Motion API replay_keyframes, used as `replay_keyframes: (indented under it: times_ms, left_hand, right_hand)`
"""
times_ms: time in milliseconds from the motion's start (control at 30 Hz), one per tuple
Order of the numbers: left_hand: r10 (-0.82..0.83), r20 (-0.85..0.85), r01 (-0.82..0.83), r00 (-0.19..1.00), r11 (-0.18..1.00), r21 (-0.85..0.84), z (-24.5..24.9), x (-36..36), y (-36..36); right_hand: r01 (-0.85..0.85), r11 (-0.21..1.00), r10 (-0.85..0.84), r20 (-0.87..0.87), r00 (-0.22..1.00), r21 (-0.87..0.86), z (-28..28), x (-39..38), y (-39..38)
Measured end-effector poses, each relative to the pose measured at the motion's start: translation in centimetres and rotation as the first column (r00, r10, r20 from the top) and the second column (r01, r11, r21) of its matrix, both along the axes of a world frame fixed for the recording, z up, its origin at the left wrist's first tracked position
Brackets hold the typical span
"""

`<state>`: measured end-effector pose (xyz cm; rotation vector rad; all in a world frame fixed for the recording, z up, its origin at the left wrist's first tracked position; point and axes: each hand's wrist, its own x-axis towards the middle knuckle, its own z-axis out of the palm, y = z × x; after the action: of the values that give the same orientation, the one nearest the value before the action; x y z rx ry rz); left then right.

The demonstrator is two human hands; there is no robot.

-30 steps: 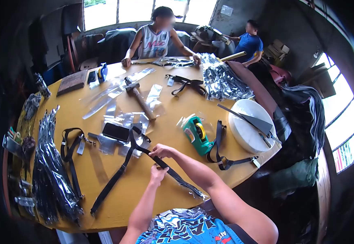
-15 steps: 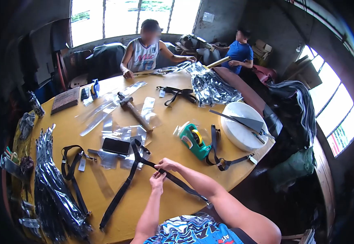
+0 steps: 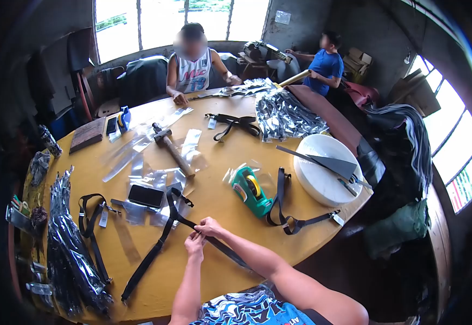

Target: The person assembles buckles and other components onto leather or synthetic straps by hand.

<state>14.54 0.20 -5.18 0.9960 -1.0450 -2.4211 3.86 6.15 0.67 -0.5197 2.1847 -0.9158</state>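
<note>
Where the hands met: left hand (image 3: pixel 195 242) and right hand (image 3: pixel 210 226) pinched the black strap (image 3: pixel 160 246), near the worktop's (image 3: pixel 219 157) front edge.
Around: phone (image 3: pixel 146 195) and tape dispenser (image 3: pixel 249 190) lay close, hammer (image 3: pixel 172 150) farther.
Hidden: the strap's near end ran under the right forearm.

A single camera on the person's head faces forward and down across the table (image 3: pixel 219 146). The near edge, with the left hand (image 3: pixel 195 242) and right hand (image 3: pixel 210 226), lies close under the lens; the far edge is well off. The picture's corners are dark, perhaps from lens shading.
</note>
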Motion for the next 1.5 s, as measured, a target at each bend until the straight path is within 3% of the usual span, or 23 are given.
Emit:
replay_keyframes:
  times_ms: [233,400,633,867,933,1133,1333,1500]
  left_hand:
    - [0.099,-0.014,-0.098,0.995,0.994,0.045,0.4,0.2,0.0]
    - [0.121,0.024,-0.12,0.992,0.992,-0.033,1.3,0.1,0.4]
    - [0.047,-0.037,-0.047,0.998,0.999,0.002,0.5,0.4,0.0]
    - [0.017,-0.061,-0.014,0.998,0.999,0.046,1.5,0.9,0.3]
    - [-0.04,-0.18,0.051,0.983,0.997,0.056,1.6,1.3,0.0]
    - [-0.107,-0.232,0.121,0.967,0.992,0.047,1.5,1.7,-0.3]
    - [-0.06,-0.227,0.083,0.972,0.992,0.095,0.7,1.7,-0.2]
    - [-0.067,-0.239,0.094,0.969,0.99,0.103,0.8,1.5,-0.6]
  right_hand:
    - [0.016,1.0,-0.016,-0.01,1.0,0.012,0.3,0.7,0.2]
    - [-0.003,0.999,0.003,-0.016,1.0,-0.042,0.1,0.6,0.6]
    - [0.033,0.999,-0.032,0.021,0.999,-0.036,0.5,0.8,0.8]
    - [0.044,0.999,-0.046,-0.073,0.996,-0.018,0.2,1.1,0.4]
    - [0.041,0.999,-0.042,-0.061,0.997,-0.026,0.0,1.3,0.6]
    - [0.064,0.995,-0.072,-0.098,0.993,-0.082,-0.7,1.2,0.4]
    - [0.105,0.994,-0.106,-0.038,0.994,-0.027,-0.1,1.3,0.1]
    - [0.083,0.995,-0.088,-0.096,0.992,-0.051,-0.2,1.0,0.2]
